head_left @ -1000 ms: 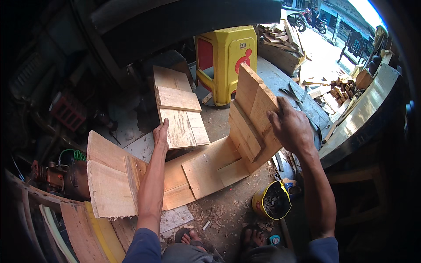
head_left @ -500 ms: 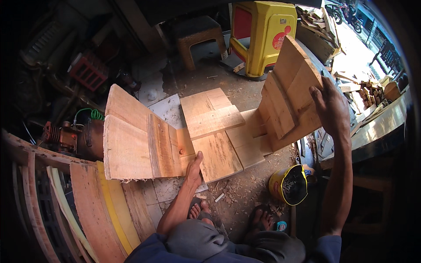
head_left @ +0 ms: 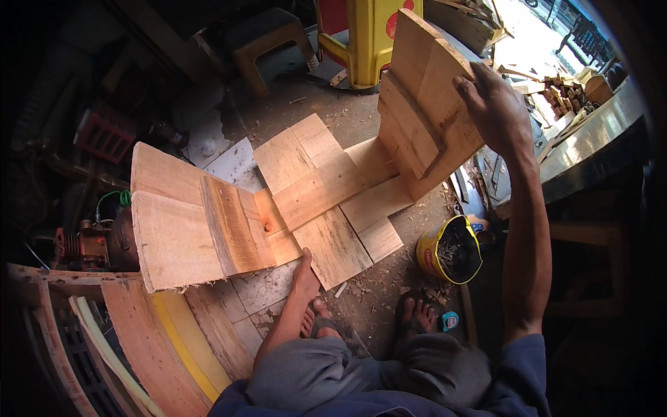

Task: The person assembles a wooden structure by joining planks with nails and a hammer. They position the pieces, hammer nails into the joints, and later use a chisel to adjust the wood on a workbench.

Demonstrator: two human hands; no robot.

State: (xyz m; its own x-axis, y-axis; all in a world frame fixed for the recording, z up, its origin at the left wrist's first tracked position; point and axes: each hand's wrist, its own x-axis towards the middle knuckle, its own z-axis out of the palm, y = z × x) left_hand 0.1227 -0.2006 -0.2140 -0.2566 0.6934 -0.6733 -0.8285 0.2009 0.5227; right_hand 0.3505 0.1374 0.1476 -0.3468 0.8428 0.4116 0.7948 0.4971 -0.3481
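Observation:
A wooden board assembly [head_left: 310,195] spans the middle of the view, made of pale planks. Its left panel [head_left: 177,233] and right panel [head_left: 434,104] angle outward from the stepped, overlapping boards between them. My right hand [head_left: 497,111] is closed over the outer edge of the right panel, the thumb on its inner face. At the near edge, close to the left panel, my left hand [head_left: 303,281] grips the boards from below. Its thumb lies along the edge and its other fingers are hidden underneath. Whether the assembly rests on anything cannot be seen.
A yellow bucket [head_left: 429,260] with dark contents stands near my right foot, beside a teal tape measure [head_left: 450,320]. Planks [head_left: 132,333] lie at the lower left. Behind are a brown stool [head_left: 253,62] and a yellow stool [head_left: 365,55]. Shavings litter the floor.
The whole view has shifted and turned slightly, so the assembly and its surroundings sit differently in the picture. Both hands keep the same hold on the boards.

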